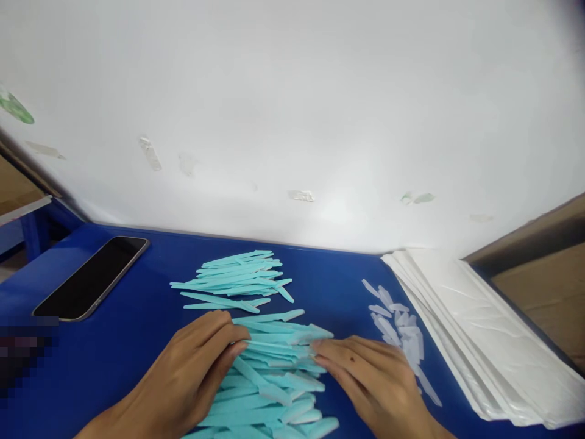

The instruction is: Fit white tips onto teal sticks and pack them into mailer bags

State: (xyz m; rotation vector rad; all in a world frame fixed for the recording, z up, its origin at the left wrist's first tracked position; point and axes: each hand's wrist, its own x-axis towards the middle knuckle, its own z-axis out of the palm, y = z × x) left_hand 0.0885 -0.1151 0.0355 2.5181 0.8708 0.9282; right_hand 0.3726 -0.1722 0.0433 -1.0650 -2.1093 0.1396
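Observation:
A heap of turquoise eyebrow razors [256, 414] lies in front of me, handles mostly to the left and blade ends to the right. My left hand [183, 372] is closed in a pinch at the handle ends of a few razors on top of the heap. At their blade ends, the thumb and fingers of my right hand [365, 378] are pressed together. How many razors are between the hands cannot be made out. Beyond the heap is a smaller group of the same razors [237, 277], laid roughly side by side.
Small translucent blade caps [404, 326] are scattered right of the heap. A stack of white plastic bags [498, 347] lies along the right side. On the left rests a dark-screened phone [94, 277]. The blue tabletop [150, 292] ends at a white upright panel [292, 122].

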